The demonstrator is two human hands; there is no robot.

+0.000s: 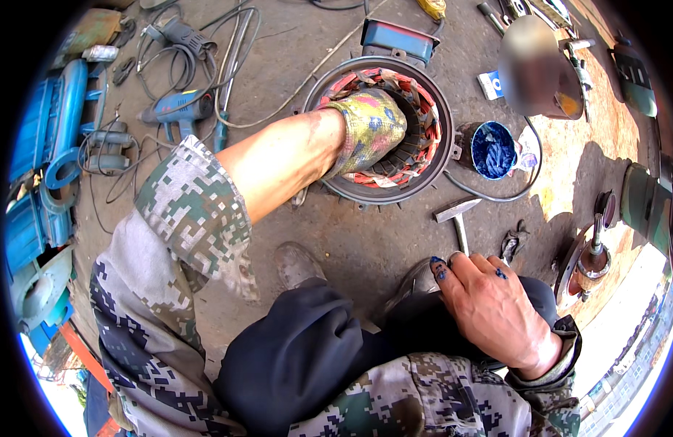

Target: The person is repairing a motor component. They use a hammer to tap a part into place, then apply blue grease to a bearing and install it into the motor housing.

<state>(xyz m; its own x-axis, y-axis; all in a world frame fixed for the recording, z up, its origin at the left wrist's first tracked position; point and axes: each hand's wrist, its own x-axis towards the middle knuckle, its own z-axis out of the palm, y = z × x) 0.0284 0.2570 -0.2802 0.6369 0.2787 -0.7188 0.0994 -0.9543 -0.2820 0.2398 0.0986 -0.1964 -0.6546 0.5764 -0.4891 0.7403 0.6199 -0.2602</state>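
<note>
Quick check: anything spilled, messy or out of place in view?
Yes: the right hand has blue smears on its fingers, much like the paste in the tin. Cords also lie tangled by the blue drill.

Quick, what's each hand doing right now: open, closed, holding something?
Left hand: inside the round motor housing, covered by patterned yellow cloth; open or closed can't be told.
Right hand: fingers bent, palm hidden; can't tell whether it holds anything.

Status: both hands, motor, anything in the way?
Left hand at open motor, under yellow patterned covering. Right hand by knee, fingers blue-smeared. Left forearm crosses motor's rim; hammer nearby.
</note>
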